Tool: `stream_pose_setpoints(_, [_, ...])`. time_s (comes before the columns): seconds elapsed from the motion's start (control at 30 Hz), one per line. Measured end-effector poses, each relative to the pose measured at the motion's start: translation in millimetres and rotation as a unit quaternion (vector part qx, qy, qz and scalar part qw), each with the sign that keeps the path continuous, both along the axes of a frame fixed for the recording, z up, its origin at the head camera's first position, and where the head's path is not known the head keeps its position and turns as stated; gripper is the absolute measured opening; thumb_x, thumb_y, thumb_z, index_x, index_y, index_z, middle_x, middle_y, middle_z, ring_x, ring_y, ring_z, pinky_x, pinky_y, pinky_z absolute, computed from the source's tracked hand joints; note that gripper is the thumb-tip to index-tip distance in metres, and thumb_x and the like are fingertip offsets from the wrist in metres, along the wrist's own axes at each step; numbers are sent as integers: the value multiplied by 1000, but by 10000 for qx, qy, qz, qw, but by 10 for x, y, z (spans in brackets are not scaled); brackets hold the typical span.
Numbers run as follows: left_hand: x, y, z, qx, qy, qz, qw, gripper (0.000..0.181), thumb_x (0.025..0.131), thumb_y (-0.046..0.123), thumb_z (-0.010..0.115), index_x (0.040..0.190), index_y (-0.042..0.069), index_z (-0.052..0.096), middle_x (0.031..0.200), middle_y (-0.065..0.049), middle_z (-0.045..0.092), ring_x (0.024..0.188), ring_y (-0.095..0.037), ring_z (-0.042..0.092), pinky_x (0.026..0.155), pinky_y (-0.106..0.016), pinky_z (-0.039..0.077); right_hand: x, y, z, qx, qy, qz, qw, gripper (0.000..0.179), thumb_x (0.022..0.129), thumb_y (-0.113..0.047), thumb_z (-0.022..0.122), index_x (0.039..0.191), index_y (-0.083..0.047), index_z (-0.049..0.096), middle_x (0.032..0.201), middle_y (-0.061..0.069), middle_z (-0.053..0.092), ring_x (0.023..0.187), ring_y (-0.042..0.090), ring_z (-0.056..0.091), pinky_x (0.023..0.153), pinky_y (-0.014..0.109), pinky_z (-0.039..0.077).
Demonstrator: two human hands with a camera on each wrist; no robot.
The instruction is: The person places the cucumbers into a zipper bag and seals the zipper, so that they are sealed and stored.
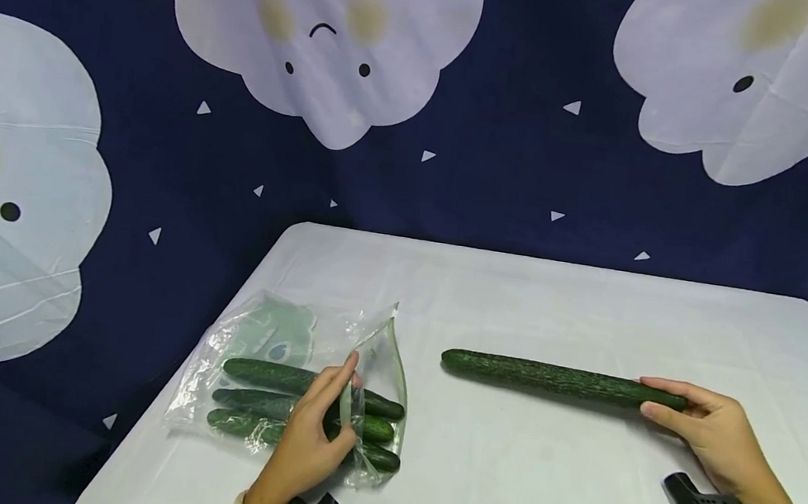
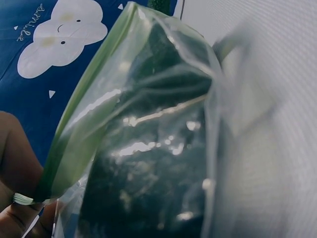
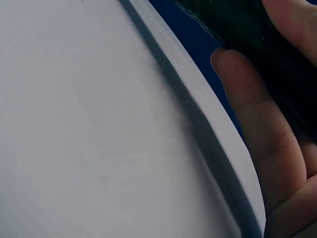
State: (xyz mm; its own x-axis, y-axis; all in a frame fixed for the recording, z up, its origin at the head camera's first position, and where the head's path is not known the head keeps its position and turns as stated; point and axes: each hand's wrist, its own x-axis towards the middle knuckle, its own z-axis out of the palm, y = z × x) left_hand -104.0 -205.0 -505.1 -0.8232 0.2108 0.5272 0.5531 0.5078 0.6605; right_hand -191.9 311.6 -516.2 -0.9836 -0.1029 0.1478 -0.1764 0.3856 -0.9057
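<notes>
A clear zip bag (image 1: 198, 382) with a green-edged mouth lies at the left of the table, three dark green cucumbers (image 1: 263, 373) side by side inside. My left hand (image 1: 310, 437) holds the bag near its mouth, which faces right. In the left wrist view, fingers (image 2: 17, 153) pinch the green zip edge (image 2: 81, 109); glare on the plastic blurs what lies behind. Farther right, my right hand (image 1: 719, 438) grips one end of a long cucumber (image 1: 547, 377) between thumb and fingers. Its other end points left toward the bag. The right wrist view shows this cucumber (image 3: 237, 22) only partly, in shadow.
A white cloth-covered table (image 1: 526, 490) extends under everything, with rounded far corners. Behind it hangs a dark blue backdrop (image 1: 503, 172) printed with clouds. Black wrist cameras (image 1: 708, 501) sit on both wrists.
</notes>
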Motion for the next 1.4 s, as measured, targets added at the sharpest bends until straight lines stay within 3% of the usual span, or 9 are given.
stream_pose_setpoints(0.1, [-24, 9, 13, 19, -83, -46, 10000, 96, 72, -20, 60, 160, 4, 31, 130, -10, 55, 110, -20, 53, 83, -35, 43, 9, 12, -2, -133, 6, 3, 9999, 38, 89, -2, 77, 127, 0, 71, 104, -15, 74, 79, 2, 66, 65, 21, 56])
stream_pose_setpoints(0.2, [-33, 23, 25, 27, -144, -73, 9999, 96, 72, -20, 59, 160, 4, 31, 131, -10, 56, 111, -19, 53, 84, -34, 43, 20, 18, -20, -832, -74, 193, 9963, 36, 89, 6, 74, 124, 0, 72, 107, -13, 73, 86, 1, 68, 68, 21, 56])
stream_pose_setpoints(0.37, [-32, 29, 30, -48, -136, -45, 9999, 97, 73, -18, 59, 161, 7, 30, 132, -10, 56, 114, -18, 53, 85, -32, 42, 54, -47, -53, -2051, -81, 726, 9760, 39, 88, 19, 66, 123, 4, 72, 113, -5, 73, 99, 6, 69, 75, 22, 57])
stream_pose_setpoints(0.57, [-29, 20, 9, -71, -83, -47, 9999, 97, 72, -18, 59, 161, 8, 30, 131, -9, 56, 111, -17, 53, 83, -31, 42, 91, -170, -64, -2432, -44, 1114, 9636, 38, 89, 24, 59, 124, 13, 66, 117, 2, 74, 104, 11, 70, 77, 26, 58])
stream_pose_setpoints(0.93, [-66, 27, 13, -79, -280, -11, 9996, 96, 75, -15, 57, 163, 10, 27, 133, -10, 55, 115, -17, 51, 85, -31, 41, 80, -320, -7, -2052, 12, 1254, 9707, 36, 88, 22, 62, 123, 16, 64, 119, 1, 73, 106, 11, 70, 78, 26, 58])
stream_pose_setpoints(1.2, [-80, 30, 23, -51, -75, -69, 9999, 96, 73, -16, 58, 162, 8, 29, 130, -9, 56, 117, -19, 52, 90, -32, 40, 96, -710, 1, -2009, -298, 1139, 9725, 37, 90, 14, 67, 127, 13, 64, 118, -1, 74, 105, 9, 68, 80, 25, 57])
stream_pose_setpoints(1.27, [-70, 26, 28, -57, -52, -39, 10000, 97, 72, -17, 59, 161, 7, 29, 130, -8, 56, 117, -20, 53, 90, -33, 41, 109, -838, 6, -1910, -360, 1078, 9750, 37, 91, 10, 69, 127, 12, 65, 118, -1, 73, 101, 7, 67, 78, 25, 57])
stream_pose_setpoints(1.37, [-44, 23, 31, -61, -128, 64, 9999, 97, 72, -18, 60, 161, 6, 30, 132, -6, 55, 116, -21, 52, 87, -34, 41, 136, -1021, 18, -1728, -396, 1040, 9786, 37, 91, 6, 71, 127, 10, 66, 115, -1, 73, 76, 1, 59, 67, 22, 54])
stream_pose_setpoints(1.4, [-33, 22, 31, -48, -141, 96, 9998, 97, 72, -19, 60, 161, 4, 30, 132, -7, 55, 115, -22, 52, 86, -35, 41, 143, -1082, 23, -1679, -392, 1061, 9793, 37, 91, 5, 72, 127, 9, 66, 116, -1, 73, 76, 0, 59, 67, 22, 54])
